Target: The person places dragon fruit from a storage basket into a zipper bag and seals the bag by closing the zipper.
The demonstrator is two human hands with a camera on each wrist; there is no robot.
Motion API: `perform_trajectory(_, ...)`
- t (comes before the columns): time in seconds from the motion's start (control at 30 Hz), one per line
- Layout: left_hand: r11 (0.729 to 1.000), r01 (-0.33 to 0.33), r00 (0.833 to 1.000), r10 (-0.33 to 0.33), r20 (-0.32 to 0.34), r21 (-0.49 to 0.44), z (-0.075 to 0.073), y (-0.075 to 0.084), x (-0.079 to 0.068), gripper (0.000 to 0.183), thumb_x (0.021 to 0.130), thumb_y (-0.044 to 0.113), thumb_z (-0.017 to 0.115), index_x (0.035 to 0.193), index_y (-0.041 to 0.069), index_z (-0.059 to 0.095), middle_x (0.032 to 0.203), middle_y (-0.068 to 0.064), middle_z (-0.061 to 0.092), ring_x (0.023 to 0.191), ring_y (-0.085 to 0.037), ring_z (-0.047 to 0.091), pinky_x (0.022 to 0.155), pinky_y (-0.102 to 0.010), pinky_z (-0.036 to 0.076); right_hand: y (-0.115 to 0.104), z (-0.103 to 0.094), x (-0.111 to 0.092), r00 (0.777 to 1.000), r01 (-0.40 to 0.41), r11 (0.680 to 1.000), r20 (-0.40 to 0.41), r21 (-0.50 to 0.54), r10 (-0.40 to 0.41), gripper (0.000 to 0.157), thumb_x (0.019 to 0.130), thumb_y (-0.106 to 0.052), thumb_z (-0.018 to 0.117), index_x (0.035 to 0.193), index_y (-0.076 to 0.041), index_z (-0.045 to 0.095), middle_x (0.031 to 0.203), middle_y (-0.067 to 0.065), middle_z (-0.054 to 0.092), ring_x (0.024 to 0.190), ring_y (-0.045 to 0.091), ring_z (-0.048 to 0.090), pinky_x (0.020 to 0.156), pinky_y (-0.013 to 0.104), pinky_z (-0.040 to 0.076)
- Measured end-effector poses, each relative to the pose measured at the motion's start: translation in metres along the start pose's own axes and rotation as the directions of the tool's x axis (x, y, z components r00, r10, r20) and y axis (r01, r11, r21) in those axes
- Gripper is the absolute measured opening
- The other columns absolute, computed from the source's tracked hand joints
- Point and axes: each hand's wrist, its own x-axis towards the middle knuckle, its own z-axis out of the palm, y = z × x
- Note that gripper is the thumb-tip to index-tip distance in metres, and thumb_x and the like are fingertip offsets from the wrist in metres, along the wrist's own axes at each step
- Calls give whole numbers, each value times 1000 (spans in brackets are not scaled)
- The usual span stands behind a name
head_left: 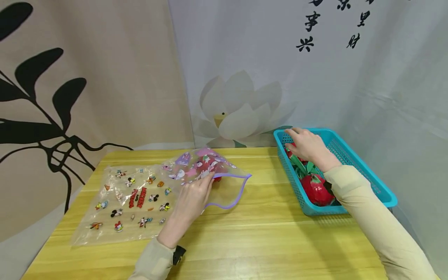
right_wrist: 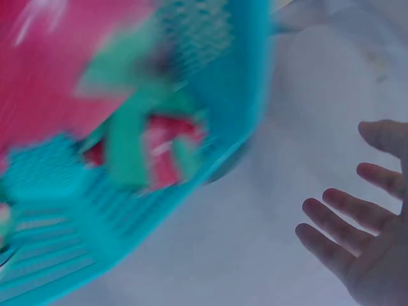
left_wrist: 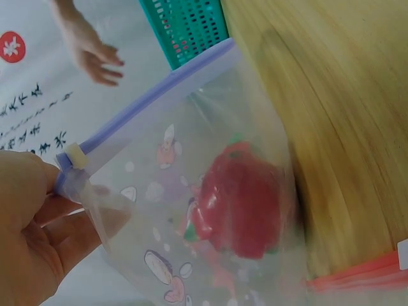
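My left hand (head_left: 190, 200) pinches the purple-rimmed mouth of a clear zip bag (head_left: 182, 171) printed with rabbits, near its yellow slider (left_wrist: 77, 156) in the left wrist view. Inside the bag lies a glossy red fruit-like thing (left_wrist: 241, 207) with green tips. My right hand (head_left: 309, 147) hovers over the far left part of a turquoise basket (head_left: 365, 173), fingers spread and holding nothing. Within the basket are red fruit-like things (head_left: 315, 190) with green leafy parts; the right wrist view blurs them, and my right arm partly covers them from above.
A second clear bag (head_left: 134, 212), printed with cartoon characters, lies flat on the wooden table (head_left: 259, 245) at the left. Behind the table hangs a printed curtain (head_left: 252, 58), close to the basket's far end.
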Motion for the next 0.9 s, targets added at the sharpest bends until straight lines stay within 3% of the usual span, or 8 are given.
perform_trajectory(0.07,1000,5,1000,-5,5,-1,0,0,0,25,85,2,65,109,-5,65,80,-14,73,44,-10,52,39,-8,29,16,3,6,990,-96,994,111,43,91,58,92,-28,59,142,-6,39,140,27,45,106,42,58,75,54,54)
perform_trajectory(0.17,1000,7,1000,-7,5,2,-1,0,0,25,85,2,65,109,-5,65,80,-14,73,43,-9,52,39,-8,28,35,11,12,952,-214,971,245,103,184,67,93,-35,55,148,-7,27,146,31,33,118,48,49,85,60,49)
perform_trajectory(0.33,1000,-4,1000,4,-12,11,-1,-2,0,25,84,2,67,108,-5,65,78,-13,73,43,-9,52,38,-8,28,56,29,10,890,-341,925,374,165,261,81,92,-44,53,150,-4,14,148,37,20,132,56,24,99,71,34)
perform_trajectory(0.53,1000,-21,1000,21,-17,14,1,-2,-1,26,82,1,67,108,-5,65,74,-12,72,41,-8,46,38,-8,25,63,48,3,854,-378,911,441,163,275,88,90,-48,54,150,-3,9,147,41,13,130,61,24,99,72,33)
perform_trajectory(0.9,1000,-7,1000,7,-13,13,1,0,0,24,84,1,67,107,-5,66,74,-12,72,40,-7,44,38,-7,23,63,65,2,828,-386,912,486,135,279,94,87,-49,59,151,-8,4,144,43,14,123,64,32,95,70,38)
